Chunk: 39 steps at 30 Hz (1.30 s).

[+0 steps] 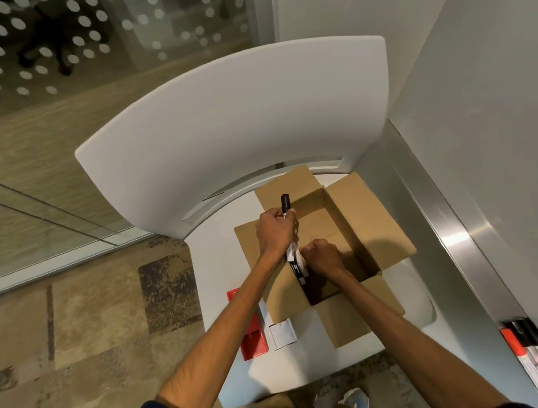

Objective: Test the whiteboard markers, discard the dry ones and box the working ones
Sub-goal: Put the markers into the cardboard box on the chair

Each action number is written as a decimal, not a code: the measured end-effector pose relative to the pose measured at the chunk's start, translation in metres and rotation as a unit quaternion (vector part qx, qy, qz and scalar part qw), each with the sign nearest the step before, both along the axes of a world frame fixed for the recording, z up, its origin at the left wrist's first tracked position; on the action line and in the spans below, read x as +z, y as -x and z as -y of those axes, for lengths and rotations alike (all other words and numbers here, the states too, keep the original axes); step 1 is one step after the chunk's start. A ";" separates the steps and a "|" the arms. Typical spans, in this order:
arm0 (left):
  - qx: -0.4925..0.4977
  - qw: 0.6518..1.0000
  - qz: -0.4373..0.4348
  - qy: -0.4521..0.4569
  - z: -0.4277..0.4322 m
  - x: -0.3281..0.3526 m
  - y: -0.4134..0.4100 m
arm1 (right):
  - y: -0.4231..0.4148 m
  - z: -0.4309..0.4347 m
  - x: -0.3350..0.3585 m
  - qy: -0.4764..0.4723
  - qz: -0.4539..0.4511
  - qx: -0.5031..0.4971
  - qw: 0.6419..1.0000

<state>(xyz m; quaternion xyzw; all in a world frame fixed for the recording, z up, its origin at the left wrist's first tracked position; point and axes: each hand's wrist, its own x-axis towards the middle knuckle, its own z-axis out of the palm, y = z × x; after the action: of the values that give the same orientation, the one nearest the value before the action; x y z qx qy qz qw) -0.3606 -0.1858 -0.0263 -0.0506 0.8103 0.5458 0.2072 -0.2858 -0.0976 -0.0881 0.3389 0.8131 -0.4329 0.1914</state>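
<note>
One open cardboard box (360, 225) is set on the seat of a white chair (232, 122), all four flaps folded out. Its interior is largely in shadow and hidden by the hands; contents cannot be determined.

Over the box's left side, markers (294, 255) are held by both hands. A black cap (285, 201) is seen projecting above the left hand (275, 230), which is closed in a fist around the upper part. The right hand (321, 255) is clenched around the lower part, where white printed barrels and a black end are visible. The count in this bundle cannot be fixed, and the print on the labels is too blurred to be read.

Left of the box, on the seat, one red carton (252, 341) and one white carton (282, 333) are noted, both partly covered by the left forearm.

Right of the box, on the whiteboard's metal ledge (456, 239), at least three further markers (532, 350) are lying together: one with a red cap, the others black-capped. Their lettering is illegible.
</note>
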 end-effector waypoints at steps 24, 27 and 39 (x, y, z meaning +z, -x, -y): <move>-0.057 0.994 0.095 -0.020 -0.013 -0.011 -0.002 | -0.013 -0.022 0.030 0.033 -0.101 -0.099 0.989; -0.070 0.994 0.083 0.012 -0.014 -0.011 -0.005 | -0.013 -0.021 0.034 0.044 -0.113 -0.086 0.989; -0.031 0.998 0.056 -0.009 0.008 -0.006 0.013 | -0.008 -0.020 0.020 0.072 -0.095 -0.035 0.992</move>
<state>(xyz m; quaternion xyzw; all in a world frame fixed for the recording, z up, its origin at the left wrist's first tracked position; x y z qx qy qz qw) -0.3734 -0.1936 -0.0321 -0.0540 0.7940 0.5424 0.2691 -0.2779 -0.0775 -0.0683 0.3101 0.7818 -0.5271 0.1217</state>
